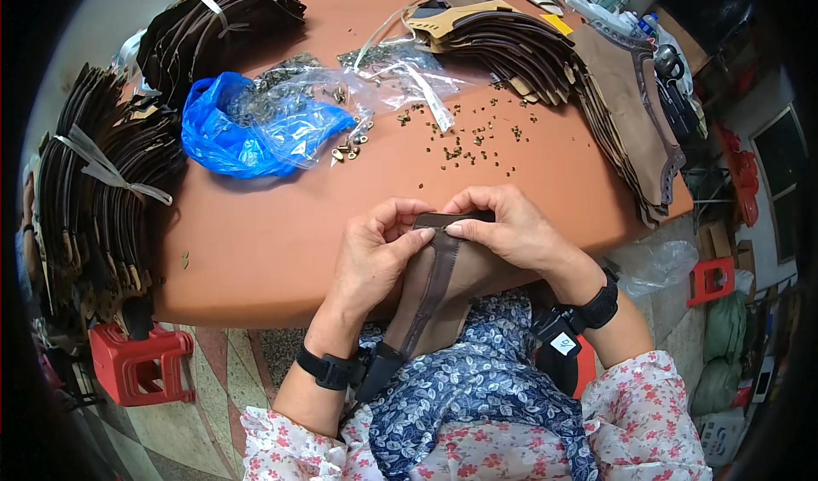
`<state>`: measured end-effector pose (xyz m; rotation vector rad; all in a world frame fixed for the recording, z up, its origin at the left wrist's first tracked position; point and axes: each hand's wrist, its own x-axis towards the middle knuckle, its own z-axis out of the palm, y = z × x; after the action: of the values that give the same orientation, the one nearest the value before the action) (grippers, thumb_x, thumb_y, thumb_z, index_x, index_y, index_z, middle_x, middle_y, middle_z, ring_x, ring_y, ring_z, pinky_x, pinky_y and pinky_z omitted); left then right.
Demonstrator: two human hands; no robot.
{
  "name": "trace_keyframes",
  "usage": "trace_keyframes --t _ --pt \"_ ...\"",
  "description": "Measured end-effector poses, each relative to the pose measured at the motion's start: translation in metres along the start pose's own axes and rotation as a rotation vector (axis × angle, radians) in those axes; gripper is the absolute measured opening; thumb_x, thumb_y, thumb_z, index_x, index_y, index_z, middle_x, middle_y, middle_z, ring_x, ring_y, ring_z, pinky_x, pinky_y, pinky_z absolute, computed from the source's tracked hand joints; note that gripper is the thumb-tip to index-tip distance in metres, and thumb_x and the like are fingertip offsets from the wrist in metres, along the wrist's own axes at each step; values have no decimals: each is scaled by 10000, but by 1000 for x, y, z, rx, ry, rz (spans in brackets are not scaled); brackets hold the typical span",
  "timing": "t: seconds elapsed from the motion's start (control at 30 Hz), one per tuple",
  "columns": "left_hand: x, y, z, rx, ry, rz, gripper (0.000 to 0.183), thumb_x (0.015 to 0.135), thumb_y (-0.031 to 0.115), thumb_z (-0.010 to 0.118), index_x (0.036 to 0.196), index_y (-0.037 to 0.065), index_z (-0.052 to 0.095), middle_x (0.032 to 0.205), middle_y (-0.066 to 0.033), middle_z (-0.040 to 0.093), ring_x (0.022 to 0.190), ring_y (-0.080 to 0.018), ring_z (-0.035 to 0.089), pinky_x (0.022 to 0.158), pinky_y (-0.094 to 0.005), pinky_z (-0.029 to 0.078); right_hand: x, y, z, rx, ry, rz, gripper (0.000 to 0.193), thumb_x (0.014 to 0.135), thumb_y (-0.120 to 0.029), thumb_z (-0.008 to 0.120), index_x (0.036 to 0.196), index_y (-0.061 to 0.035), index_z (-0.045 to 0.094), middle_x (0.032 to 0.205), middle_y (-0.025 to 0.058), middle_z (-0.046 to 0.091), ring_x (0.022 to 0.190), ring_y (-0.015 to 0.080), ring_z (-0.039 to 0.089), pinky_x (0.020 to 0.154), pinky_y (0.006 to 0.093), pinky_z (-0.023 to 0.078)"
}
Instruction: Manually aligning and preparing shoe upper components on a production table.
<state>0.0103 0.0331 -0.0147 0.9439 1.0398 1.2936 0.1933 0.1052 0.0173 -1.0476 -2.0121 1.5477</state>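
A brown leather piece (443,285), apparently a shoe or boot upper, lies from the table's near edge down onto my lap. A darker strip with stitching runs along it. My left hand (375,247) pinches its top edge between thumb and fingers. Close beside it, my right hand (503,225) pinches the same edge, thumb on top. Something tiny sits between the two thumbs; it is too small to make out. Beyond my hands, many small brass-coloured metal pieces (460,151) lie scattered on the orange-brown table (256,251).
A blue plastic bag (221,153) and clear bags (409,72) of small metal parts lie at centre left. Tied stacks of dark leather pieces (102,174) stand left, with more leather pieces (630,97) stacked right. Red stools (141,366) stand on the floor.
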Motion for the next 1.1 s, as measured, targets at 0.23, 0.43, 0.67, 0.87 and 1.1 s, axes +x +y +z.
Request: trace_keyframes --t 0.23,0.43,0.67,0.87,1.1 --pt "0 0 1 -3 -2 5 193 864 -25 605 1057 -37 614 914 -66 661 820 -101 625 745 -229 522 4 -1 -3 -56 -15 27 155 821 -84 653 925 30 659 817 74 677 772 117 613 736 272 491" --pt "-4 -4 -2 -55 7 68 180 861 -30 614 1040 -28 627 917 -60 661 840 -101 623 745 -227 520 7 -8 4 -170 43 71 174 793 -123 674 884 24 655 786 101 682 743 158 639 704 302 501" --pt "-4 -4 0 -3 32 49 179 868 -16 615 1046 -34 626 937 -64 660 843 -98 621 744 -226 515 1 -1 4 -235 124 11 200 770 -139 682 891 18 655 811 154 689 767 228 671 728 349 512" --pt "-5 -6 2 90 79 42 236 871 0 613 1104 -35 597 907 -44 646 821 -82 602 743 -216 496 -9 2 -28 -68 171 -145 247 823 -128 665 1001 43 645 868 78 686 781 152 638 738 283 504" --pt "-5 -4 5 89 83 69 238 870 -10 610 1106 -12 571 880 -27 619 805 -69 583 733 -208 475 7 30 -109 -513 547 30 174 844 -116 629 955 11 674 877 114 699 774 192 656 718 300 504"
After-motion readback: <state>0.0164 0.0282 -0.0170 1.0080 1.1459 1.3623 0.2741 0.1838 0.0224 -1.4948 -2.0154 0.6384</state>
